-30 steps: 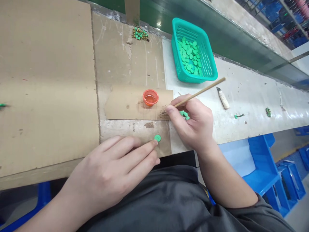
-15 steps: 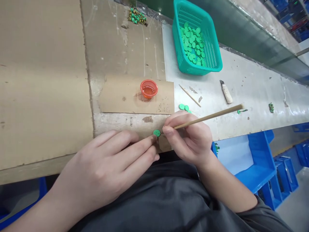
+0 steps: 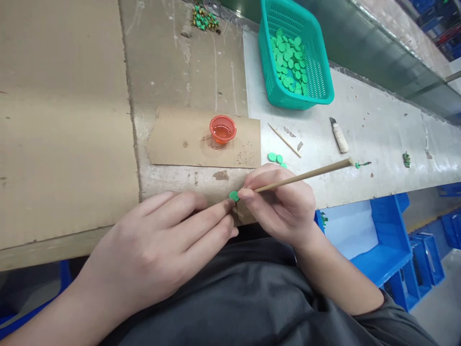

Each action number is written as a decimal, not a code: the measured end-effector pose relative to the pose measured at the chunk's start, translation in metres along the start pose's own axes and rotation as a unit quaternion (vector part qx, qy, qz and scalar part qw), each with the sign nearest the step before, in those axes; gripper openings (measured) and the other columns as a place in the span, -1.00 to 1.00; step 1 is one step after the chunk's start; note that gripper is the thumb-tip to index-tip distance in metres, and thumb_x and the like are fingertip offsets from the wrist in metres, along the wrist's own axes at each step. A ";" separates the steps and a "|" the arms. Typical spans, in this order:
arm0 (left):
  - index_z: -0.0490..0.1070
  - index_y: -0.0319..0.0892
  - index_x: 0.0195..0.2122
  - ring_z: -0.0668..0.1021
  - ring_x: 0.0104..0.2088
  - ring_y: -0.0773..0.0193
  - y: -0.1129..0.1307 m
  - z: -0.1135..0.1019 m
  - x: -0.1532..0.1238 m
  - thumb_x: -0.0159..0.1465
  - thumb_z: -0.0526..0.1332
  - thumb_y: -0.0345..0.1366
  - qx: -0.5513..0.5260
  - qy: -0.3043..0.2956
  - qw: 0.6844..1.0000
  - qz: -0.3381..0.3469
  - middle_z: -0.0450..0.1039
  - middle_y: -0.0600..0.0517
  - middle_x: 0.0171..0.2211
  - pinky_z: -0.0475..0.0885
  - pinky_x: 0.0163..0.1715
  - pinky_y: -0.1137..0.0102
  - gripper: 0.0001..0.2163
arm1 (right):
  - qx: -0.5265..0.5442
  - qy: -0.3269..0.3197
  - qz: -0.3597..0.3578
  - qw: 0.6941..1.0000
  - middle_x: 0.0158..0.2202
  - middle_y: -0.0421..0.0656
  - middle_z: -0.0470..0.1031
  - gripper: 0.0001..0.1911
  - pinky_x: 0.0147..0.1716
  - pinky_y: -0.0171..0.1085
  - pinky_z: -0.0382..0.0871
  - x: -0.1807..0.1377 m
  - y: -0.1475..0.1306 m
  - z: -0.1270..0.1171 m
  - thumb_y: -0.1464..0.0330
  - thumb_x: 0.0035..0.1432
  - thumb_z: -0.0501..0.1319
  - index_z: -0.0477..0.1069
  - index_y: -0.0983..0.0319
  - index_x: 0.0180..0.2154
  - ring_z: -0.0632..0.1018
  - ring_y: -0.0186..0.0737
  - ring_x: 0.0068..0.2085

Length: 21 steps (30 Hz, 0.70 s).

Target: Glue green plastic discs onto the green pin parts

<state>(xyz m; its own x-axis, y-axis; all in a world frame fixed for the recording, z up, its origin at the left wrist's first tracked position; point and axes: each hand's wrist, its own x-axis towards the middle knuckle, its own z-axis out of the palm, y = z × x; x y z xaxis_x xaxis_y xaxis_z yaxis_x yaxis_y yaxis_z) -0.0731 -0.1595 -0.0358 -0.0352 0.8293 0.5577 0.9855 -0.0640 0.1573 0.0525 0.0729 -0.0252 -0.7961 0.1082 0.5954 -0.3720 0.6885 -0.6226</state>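
A small round green disc like a button (image 3: 234, 196) is pinched at the fingertips of my left hand (image 3: 162, 240), close to the table's front edge. My right hand (image 3: 281, 202) grips a thin wooden stick (image 3: 306, 176) like a pencil. Its thick end points up and right, while its other end is at the disc, where my fingertips partly cover it. Whether the tip touches the disc, I cannot tell. Just beyond my right hand lie several loose green discs (image 3: 272, 157). Farther off, a small red cup (image 3: 223, 129) with clear liquid stands on a cardboard piece (image 3: 173, 139).
A green basket (image 3: 298, 102) of green discs stands at the back. A second stick (image 3: 284, 140) and a white-handled knife (image 3: 339, 137) lie to the right. Small green-and-gold pieces (image 3: 205, 19) are heaped at the back left. A blue bin (image 3: 392, 240) sits below the table's right edge.
The stick's near end and my right fingertips have moved slightly left, closer to the disc. My left hand stays in place on the disc.
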 end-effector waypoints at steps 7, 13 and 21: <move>0.69 -0.05 -0.03 0.76 -0.04 -0.01 0.002 -0.001 -0.002 0.79 0.24 -0.25 -0.004 -0.009 1.000 0.001 0.76 0.10 0.14 0.66 -0.16 0.08 -0.75 | 0.019 0.039 0.014 0.999 -0.21 -0.21 0.68 -0.89 -0.22 -0.15 0.70 -0.004 0.001 0.000 0.38 0.68 0.40 0.53 0.07 -0.01 0.73 -0.19 -0.22; 0.71 -0.01 -0.01 0.76 -0.08 0.03 0.003 -0.001 0.000 0.79 0.23 -0.25 0.012 -0.003 1.000 0.001 0.76 0.13 0.15 0.69 -0.19 0.13 -0.75 | 0.032 0.055 0.072 0.995 -0.19 -0.20 0.68 -0.89 -0.22 -0.11 0.66 -0.007 -0.002 0.000 0.32 0.71 0.39 0.53 0.06 -0.03 0.69 -0.20 -0.24; 0.71 -0.07 -0.06 0.77 -0.10 -0.01 0.001 -0.002 0.002 0.76 0.29 -0.26 -0.011 -0.007 1.000 0.002 0.77 0.11 0.11 0.70 -0.21 0.07 -0.77 | 0.015 0.010 0.031 0.999 -0.21 -0.22 0.69 -0.87 -0.18 -0.12 0.69 -0.007 -0.001 -0.002 0.39 0.69 0.40 0.52 0.06 -0.02 0.74 -0.17 -0.21</move>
<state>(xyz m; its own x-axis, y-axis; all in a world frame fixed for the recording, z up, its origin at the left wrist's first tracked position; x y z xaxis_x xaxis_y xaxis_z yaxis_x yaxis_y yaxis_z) -0.0722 -0.1590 -0.0324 -0.0279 0.8369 0.5467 0.9819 -0.0796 0.1719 0.0590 0.0729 -0.0279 -0.8084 0.1647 0.5651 -0.3370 0.6576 -0.6738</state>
